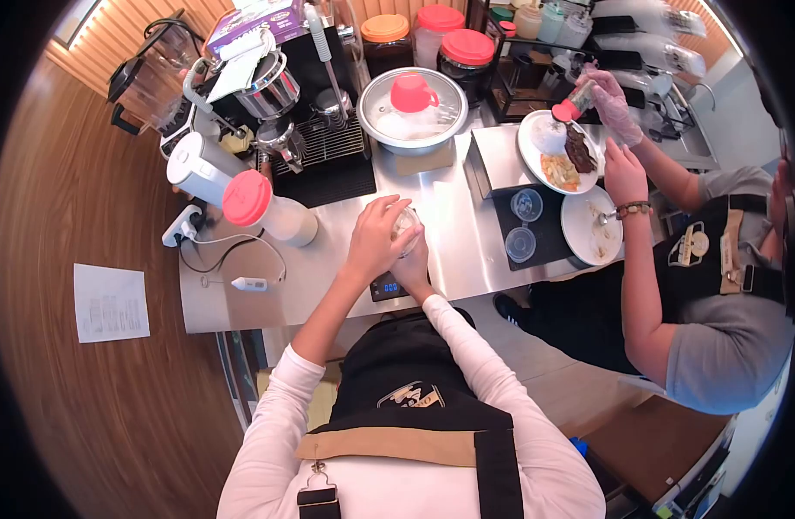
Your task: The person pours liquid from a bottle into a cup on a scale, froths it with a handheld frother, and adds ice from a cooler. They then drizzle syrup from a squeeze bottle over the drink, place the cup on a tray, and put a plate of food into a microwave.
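Both my hands are together over the steel counter, wrapped round a small clear cup (404,222) with something whitish in it. My left hand (376,232) covers the cup's top and left side. Lower and to the right, my right hand (413,261) holds the cup from its side. Just below them lies a black digital scale (389,288) with a lit display, partly hidden by my hands. A jar with a red lid (280,218) lies tilted to the left. Behind my hands stands a steel bowl (453,130) with a red cup (412,92) on its clear cover.
At the right a co-worker (717,285) with one gloved hand holds a red-capped bottle (575,105) over a plate of food (533,164). Two clear cups (524,227) stand on a dark mat. An espresso machine (324,156) and a thermometer (250,284) are at the left.
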Available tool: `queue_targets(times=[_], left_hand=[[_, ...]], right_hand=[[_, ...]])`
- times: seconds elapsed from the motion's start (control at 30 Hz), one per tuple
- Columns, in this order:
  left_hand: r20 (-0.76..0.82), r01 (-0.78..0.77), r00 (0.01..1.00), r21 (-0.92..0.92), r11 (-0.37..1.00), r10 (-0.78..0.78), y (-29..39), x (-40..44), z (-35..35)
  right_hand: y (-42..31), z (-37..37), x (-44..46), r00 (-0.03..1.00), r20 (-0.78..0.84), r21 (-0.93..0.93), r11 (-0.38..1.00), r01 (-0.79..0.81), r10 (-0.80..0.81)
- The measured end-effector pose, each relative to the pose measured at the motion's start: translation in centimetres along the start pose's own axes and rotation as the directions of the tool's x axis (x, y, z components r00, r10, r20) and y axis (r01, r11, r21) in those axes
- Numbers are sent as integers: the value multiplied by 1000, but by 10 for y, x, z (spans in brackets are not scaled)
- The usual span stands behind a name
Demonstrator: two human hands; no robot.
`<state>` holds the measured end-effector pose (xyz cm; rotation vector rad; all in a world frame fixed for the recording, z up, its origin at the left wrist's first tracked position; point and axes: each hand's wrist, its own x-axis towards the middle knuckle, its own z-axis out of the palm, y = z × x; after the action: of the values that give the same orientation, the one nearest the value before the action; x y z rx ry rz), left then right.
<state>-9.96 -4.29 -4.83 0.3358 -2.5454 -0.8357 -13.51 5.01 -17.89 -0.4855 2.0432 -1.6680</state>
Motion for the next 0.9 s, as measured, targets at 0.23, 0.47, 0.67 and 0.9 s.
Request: queue_targets(times=[0.23,0.47,0.67,0.9], left_hand=[[-105,8,994,75,997,0,4,-2,11],[-140,35,990,210,977,-5,6,-8,19],[-26,18,1000,315,949,-11,20,-20,9],[-378,204,899,-85,975,-220,33,-89,-46]], right_hand=[[16,7,0,1000,6,-55,998,10,-9],[22,4,-1,999,43,-96,995,25,-21],[22,-5,-1,993,109,-134,989,58,-44],[1,-13,8,917,359,-84,972,219,-175]])
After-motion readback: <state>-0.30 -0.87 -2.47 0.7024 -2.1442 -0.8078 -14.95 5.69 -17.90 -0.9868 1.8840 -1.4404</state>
